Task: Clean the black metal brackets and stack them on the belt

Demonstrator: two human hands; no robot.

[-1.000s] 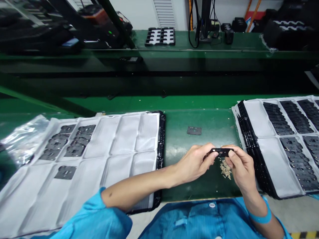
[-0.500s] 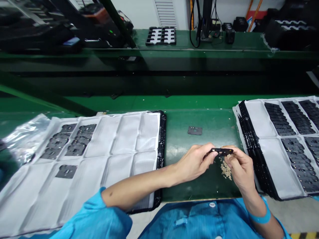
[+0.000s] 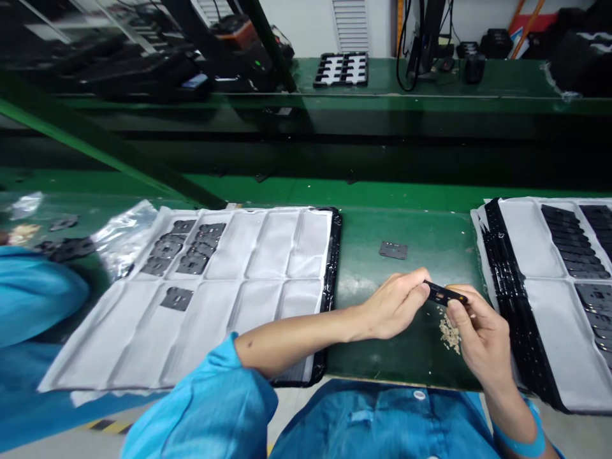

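While both hands pinch it as before, the black part (image 3: 444,294) now tilts – left hand (image 3: 396,306) | right hand (image 3: 478,328) | crumb pile (image 3: 449,333) beneath, seemingly scrapings – trimming likely ongoing.

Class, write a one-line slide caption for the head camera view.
Left hand and right hand pinch a small flat black plastic part above a green bench.

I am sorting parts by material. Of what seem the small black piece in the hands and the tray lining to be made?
Black piece: thin, flat, matte, with cut-outs; probably plastic or coated metal. Tray lining: white, soft, creased; seemingly fabric or foam sheet.
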